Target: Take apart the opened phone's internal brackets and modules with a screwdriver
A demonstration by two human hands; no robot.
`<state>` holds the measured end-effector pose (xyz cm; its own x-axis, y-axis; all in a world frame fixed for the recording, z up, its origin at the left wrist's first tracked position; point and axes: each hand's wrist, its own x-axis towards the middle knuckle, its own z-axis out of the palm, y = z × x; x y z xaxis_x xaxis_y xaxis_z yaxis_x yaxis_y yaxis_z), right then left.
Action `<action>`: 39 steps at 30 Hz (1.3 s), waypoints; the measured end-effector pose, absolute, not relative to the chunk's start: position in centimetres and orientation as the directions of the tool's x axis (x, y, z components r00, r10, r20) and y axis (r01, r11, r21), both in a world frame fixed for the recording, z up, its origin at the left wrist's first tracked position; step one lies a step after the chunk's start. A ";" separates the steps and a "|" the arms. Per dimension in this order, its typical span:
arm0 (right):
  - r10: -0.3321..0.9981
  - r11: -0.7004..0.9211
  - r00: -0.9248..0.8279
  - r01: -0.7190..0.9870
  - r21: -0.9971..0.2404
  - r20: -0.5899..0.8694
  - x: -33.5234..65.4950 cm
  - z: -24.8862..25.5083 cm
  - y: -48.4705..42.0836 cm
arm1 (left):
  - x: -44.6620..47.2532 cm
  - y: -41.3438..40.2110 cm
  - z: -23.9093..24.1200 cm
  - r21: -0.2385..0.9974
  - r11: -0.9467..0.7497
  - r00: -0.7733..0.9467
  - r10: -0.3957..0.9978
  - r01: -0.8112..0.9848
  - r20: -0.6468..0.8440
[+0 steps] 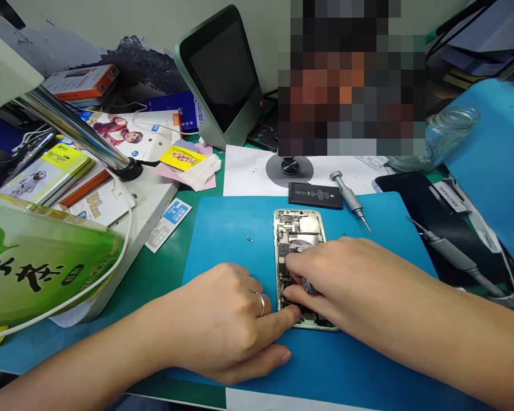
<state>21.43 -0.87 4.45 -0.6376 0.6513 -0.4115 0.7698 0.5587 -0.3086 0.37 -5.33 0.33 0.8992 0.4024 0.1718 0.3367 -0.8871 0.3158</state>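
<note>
An opened smartphone [282,251] lies on the blue mat, its circuit boards and inner parts exposed. My left hand [240,325] rests beside it, index finger stretched onto the phone's lower part, thumb apart below. It holds nothing. Over the phone's middle, my right hand [325,274] has its fingers closed around a dark grey cylindrical tool [309,286]. Only the tool's rounded end shows; the working end is hidden. Beyond the phone lie a black phone battery [314,196] and a grey screwdriver [350,200]. A tiny metal part [249,238] sits left of the phone.
At right, another grey screwdriver [449,251] lies by a dark phone screen [406,188], with a glass jar [454,128] behind. A smart display [223,74] stands at the back. A green packet [47,257], lamp pole [77,128] and boxes crowd the left.
</note>
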 end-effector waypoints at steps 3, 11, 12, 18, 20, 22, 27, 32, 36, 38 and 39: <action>0.651 0.543 -0.618 0.785 -0.299 -0.442 21.1 4.6 -0.8 | 0.4 -5.3 0.4 0.311 -0.889 0.899 0.400 0.335 0.176; 0.641 0.589 -0.658 0.751 -0.297 -0.394 21.8 3.4 -1.1 | 0.3 -5.3 0.5 0.312 -0.890 0.905 0.395 0.333 0.157; 0.640 0.591 -0.659 0.751 -0.294 -0.395 21.8 3.3 -1.2 | 0.3 -5.3 0.5 0.313 -0.890 0.906 0.393 0.332 0.156; 0.651 0.581 -0.645 0.762 -0.285 -0.399 21.4 3.5 -1.1 | 0.3 -5.2 0.6 0.327 -0.885 0.908 0.394 0.332 0.142; 0.652 0.579 -0.643 0.764 -0.284 -0.401 21.3 3.7 -1.0 | 0.3 -5.2 0.6 0.326 -0.884 0.907 0.396 0.335 0.143; 0.642 0.583 -0.653 0.756 -0.297 -0.402 21.3 3.8 -1.0 | 0.2 -5.2 0.6 0.326 -0.883 0.905 0.399 0.336 0.147; 0.635 0.588 -0.674 0.738 -0.331 -0.377 21.4 3.7 -1.0 | 0.2 -5.3 0.7 0.333 -0.883 0.906 0.395 0.329 0.151; 0.646 0.593 -0.657 0.753 -0.285 -0.390 21.3 3.9 -1.1 | 0.2 -5.3 0.6 0.326 -0.885 0.907 0.394 0.332 0.148; 0.642 0.571 -0.588 0.795 -0.205 -0.492 20.6 4.5 -1.0 | 0.2 -5.2 0.5 0.317 -0.888 0.906 0.394 0.332 0.156; 0.635 0.552 -0.554 0.813 -0.185 -0.539 20.2 4.9 -0.8 | 0.2 -5.2 0.5 0.313 -0.890 0.906 0.392 0.330 0.161; 0.630 0.544 -0.538 0.820 -0.177 -0.560 20.0 5.0 -0.8 | 0.2 -5.2 0.5 0.314 -0.891 0.906 0.391 0.329 0.163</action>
<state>20.03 -0.76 5.04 -0.5381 0.6296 -0.5604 0.8205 0.5436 -0.1772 0.19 -5.22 0.52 0.9056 0.3915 0.1631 0.3286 -0.8909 0.3136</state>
